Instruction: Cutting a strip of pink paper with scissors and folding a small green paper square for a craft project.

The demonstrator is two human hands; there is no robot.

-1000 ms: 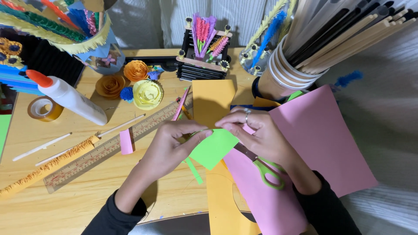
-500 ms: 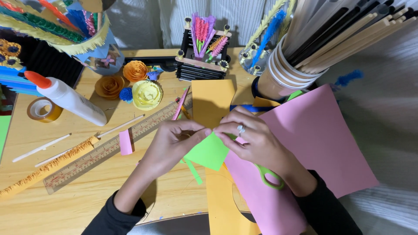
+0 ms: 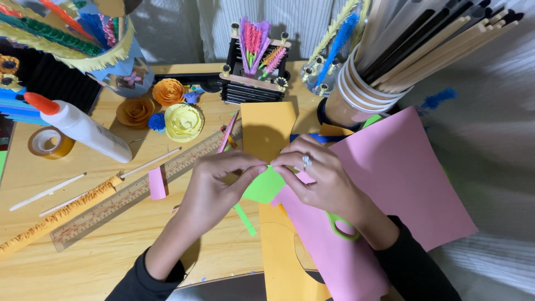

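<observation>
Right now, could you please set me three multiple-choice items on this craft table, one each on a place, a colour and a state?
1. Where does the glue bottle lie?
A. left of the ruler's far end
B. on the pink sheet
C. in the cup of sticks

2. What colour is the small paper piece pinched by the hands?
A. blue
B. green
C. white

3. How are the scissors?
A. cutting in the right hand
B. hanging from the cup
C. lying on the pink sheet under the right wrist

Answers:
1 A, it lies on the wood, left of the ruler.
2 B, green shows between the left hand and right hand.
3 C, only the green handle loop shows, and no fingers are in it.
</observation>
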